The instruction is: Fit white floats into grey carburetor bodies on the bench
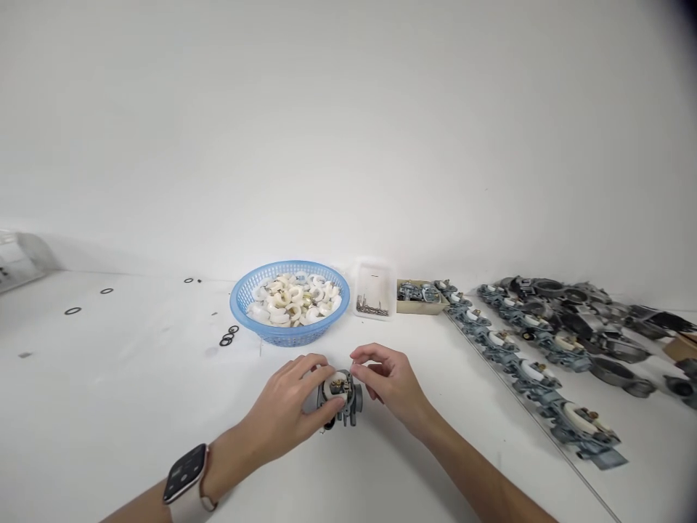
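On the white table in front of me is a grey metal carburetor (356, 398), its open bowl side facing up. A white float (328, 386) and brass parts show inside it. My left hand (291, 407) is closed around its left side, thumb and fingers along the rim. At the carburetor's upper right edge, my right hand (393, 379) pinches what looks like a small thin pin (353, 360) between thumb and forefinger; the fingertips partly hide it.
Beyond my hands stand a blue basket (235, 309) of white floats, a clear tray (375, 272) of small metal pins and a box (419, 306) of metal parts. Rows of carburetors (536, 378) and dark bowl-like castings (615, 374) lie right. Black rubber rings (226, 339) lie left.
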### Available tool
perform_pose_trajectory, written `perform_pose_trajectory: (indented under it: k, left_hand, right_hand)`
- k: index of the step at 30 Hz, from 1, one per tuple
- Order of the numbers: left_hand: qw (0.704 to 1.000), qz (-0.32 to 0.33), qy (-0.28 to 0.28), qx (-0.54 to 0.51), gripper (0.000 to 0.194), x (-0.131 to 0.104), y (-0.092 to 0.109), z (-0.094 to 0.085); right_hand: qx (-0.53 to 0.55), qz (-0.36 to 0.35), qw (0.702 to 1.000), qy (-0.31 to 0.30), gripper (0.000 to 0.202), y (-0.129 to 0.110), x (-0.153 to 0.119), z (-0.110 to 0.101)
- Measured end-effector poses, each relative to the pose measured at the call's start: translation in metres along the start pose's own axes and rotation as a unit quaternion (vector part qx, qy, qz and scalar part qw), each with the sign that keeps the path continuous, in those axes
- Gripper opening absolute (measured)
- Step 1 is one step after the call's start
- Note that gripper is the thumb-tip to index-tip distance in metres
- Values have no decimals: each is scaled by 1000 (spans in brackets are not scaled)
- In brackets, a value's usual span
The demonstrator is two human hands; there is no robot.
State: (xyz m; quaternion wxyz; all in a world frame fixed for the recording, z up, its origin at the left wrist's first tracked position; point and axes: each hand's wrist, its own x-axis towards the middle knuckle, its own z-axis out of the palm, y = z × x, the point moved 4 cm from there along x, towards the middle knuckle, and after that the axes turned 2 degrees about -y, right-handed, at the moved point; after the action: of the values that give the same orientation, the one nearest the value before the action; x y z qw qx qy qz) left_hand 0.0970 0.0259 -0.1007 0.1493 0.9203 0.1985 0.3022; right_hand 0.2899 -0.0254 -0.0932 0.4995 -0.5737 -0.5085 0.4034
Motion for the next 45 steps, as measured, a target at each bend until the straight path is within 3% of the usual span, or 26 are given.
perform_pose_trajectory:
  k: [15, 23, 29, 38, 45]
  left_hand:
    - [1000, -9, 7, 6, 27, -1, 5, -2]
    - [1000, -6, 19, 23, 25, 0, 7, -1]
    - [999, 3, 26, 21, 22, 0, 7, 0]
    - [1000, 2, 21, 12, 21, 0, 7, 0]
    - [1000, 5, 23, 9, 21, -1, 5, 0]
  right_hand:
    - [39, 47, 997, -49, 39, -2, 3, 3]
    - [43, 58, 996, -44, 27, -1, 1, 5]
    - [-16, 7, 999, -28, 22, -12, -1, 0]
    - [-70, -7, 989, -133, 17, -11, -7, -4]
    - [-86, -26, 990, -109, 21, -10, -7, -3]
